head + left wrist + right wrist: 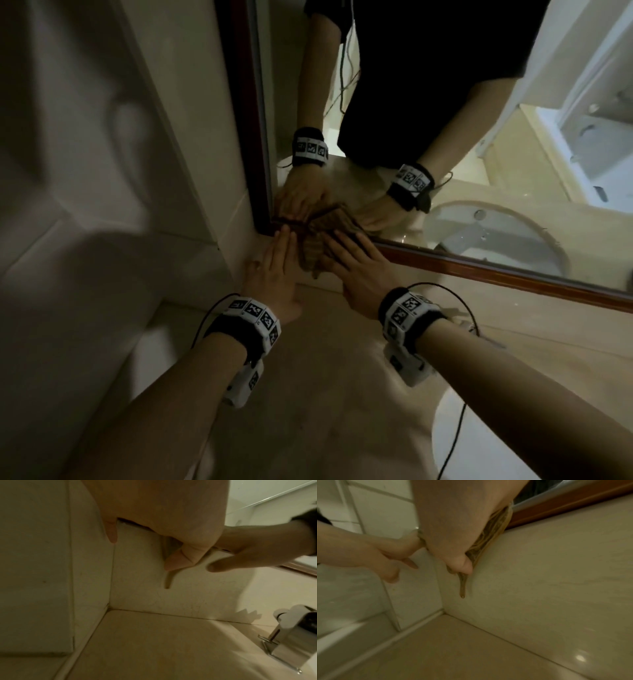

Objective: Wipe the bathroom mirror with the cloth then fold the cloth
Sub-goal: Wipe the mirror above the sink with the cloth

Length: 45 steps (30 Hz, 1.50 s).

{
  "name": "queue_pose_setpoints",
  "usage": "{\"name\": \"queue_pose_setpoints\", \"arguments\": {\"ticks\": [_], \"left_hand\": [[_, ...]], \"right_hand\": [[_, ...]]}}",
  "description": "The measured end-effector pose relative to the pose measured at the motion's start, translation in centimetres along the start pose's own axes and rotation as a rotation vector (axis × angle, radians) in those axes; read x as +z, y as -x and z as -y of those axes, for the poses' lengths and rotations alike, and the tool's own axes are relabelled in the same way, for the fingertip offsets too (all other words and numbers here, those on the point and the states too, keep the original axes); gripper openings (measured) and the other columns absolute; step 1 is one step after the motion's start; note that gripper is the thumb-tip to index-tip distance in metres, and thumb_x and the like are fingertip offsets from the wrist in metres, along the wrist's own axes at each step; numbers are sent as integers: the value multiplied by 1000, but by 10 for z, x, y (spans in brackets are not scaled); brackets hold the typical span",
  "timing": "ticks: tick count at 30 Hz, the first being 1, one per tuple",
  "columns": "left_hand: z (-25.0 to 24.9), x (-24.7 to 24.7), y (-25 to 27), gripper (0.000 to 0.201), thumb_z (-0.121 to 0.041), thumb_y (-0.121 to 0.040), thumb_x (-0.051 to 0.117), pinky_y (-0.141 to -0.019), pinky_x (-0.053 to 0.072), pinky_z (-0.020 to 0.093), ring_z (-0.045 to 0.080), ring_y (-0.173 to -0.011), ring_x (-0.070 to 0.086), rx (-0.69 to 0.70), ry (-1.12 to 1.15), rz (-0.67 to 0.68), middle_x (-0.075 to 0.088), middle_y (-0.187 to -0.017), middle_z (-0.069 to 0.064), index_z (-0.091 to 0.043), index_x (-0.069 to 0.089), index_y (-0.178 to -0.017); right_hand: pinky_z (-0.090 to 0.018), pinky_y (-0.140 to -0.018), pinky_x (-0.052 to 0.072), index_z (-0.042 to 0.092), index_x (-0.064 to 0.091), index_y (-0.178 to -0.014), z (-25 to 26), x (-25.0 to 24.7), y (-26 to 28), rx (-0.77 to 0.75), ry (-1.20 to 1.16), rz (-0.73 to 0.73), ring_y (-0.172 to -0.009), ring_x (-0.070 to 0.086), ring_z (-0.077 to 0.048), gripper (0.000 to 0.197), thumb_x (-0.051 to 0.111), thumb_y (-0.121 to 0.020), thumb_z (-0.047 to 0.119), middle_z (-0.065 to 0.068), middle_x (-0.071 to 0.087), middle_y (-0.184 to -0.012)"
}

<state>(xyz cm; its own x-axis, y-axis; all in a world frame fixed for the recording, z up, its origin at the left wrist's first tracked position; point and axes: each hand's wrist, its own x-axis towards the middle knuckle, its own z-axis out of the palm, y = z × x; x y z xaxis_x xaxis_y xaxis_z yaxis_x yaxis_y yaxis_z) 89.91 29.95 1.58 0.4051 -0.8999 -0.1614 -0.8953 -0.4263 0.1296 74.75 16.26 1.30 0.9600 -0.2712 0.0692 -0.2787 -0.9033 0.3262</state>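
Observation:
A crumpled brown cloth (312,254) lies against the wall tile and the lower left corner of the wood-framed mirror (445,144). My left hand (278,262) lies flat on the wall with straight fingers, touching the cloth's left edge. My right hand (349,260) presses the cloth flat with straight fingers, fingertips reaching the mirror frame (479,270). In the right wrist view the cloth (489,534) bunches under the palm and thumb of my right hand (462,563), with a thin tail hanging down. The left wrist view shows that tail of the cloth (169,580) below my left hand's (180,558) thumb.
A beige counter (308,377) runs below the hands into the tiled corner. A chrome faucet (291,626) stands to the right, and a white basin (479,445) sits at the lower right. White wall tiles (85,171) close the left side.

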Motion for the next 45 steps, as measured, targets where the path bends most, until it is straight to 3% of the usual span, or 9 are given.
{"name": "queue_pose_setpoints", "arguments": {"ticks": [4, 6, 10, 16, 22, 28, 32, 38, 45], "left_hand": [[-10, -1, 2, 119, -32, -75, 63, -110, 25, 44, 21, -146, -16, -41, 63, 24, -41, -149, 1, -14, -32, -144], [-12, 0, 1, 117, -30, -76, 61, -110, 25, 45, 21, -145, -18, -53, 80, 29, -43, -148, 0, -14, -34, -143], [-11, -2, 1, 120, -34, -74, 62, -109, 27, 47, 23, -145, -20, -53, 24, 60, -43, -148, 3, -13, -34, -143], [-9, -14, 5, 115, -34, -76, 61, -112, 27, 47, 20, -145, -21, -40, -54, 122, -44, -148, 2, -15, -27, -147], [-15, -20, 6, 115, -31, -77, 60, -113, 23, 49, 20, -145, -20, -71, -16, 162, -40, -150, 1, -13, -32, -144], [-18, -12, 3, 119, -28, -74, 62, -113, 21, 50, 20, -145, -21, -96, 121, 144, -43, -148, -4, -18, -34, -143], [-18, -14, 4, 119, -33, -77, 64, -109, 27, 49, 23, -145, -21, -77, 35, 152, -43, -148, 2, -13, -33, -144], [-15, -17, 3, 117, -35, -79, 60, -109, 31, 47, 23, -144, -24, -73, -53, 173, -46, -145, 4, -10, -39, -136], [-12, -15, 3, 118, -31, -75, 60, -111, 26, 48, 20, -144, -23, -58, 31, 178, -47, -146, -1, -14, -36, -142]], "right_hand": [[-50, -118, 7, 23, 37, -146, -31, 7, 48, 45, 48, 95, -146, 13, -26, 85, 68, -68, 23, -3, 10, -157], [-51, -117, 9, 20, 37, -147, -39, 8, 60, 63, 60, 144, -146, 16, -29, 89, 71, -65, 25, -6, 15, -157], [-50, -116, -6, 23, 27, -151, -21, 1, 43, 92, 25, 183, -146, 2, -25, 84, 60, -74, 22, -8, 18, -159], [-52, -117, 5, 20, 43, -143, 31, -3, -11, 110, -104, 69, -146, 22, -29, 87, 66, -59, 16, -8, 32, -155], [-43, -113, -16, 25, 25, -151, -5, -9, 21, 75, -17, 120, -149, 5, -25, 79, 55, -79, 17, -4, 12, -161], [-51, -117, 3, 21, 43, -143, -41, 4, 80, 133, 33, 179, -145, 18, -30, 88, 71, -61, 20, -9, 27, -156], [-51, -116, -11, 23, 23, -152, -15, -4, 42, 81, 3, 219, -148, -2, -29, 92, 61, -68, 22, -9, 7, -161], [-48, -118, -6, 15, 45, -142, 26, -8, -16, 24, -97, 101, -145, 22, -32, 91, 69, -54, 19, -12, 30, -155], [-49, -117, 1, 21, 42, -144, -31, -2, 58, 77, 17, 178, -146, 13, -26, 87, 69, -61, 18, -7, 25, -157]]}}
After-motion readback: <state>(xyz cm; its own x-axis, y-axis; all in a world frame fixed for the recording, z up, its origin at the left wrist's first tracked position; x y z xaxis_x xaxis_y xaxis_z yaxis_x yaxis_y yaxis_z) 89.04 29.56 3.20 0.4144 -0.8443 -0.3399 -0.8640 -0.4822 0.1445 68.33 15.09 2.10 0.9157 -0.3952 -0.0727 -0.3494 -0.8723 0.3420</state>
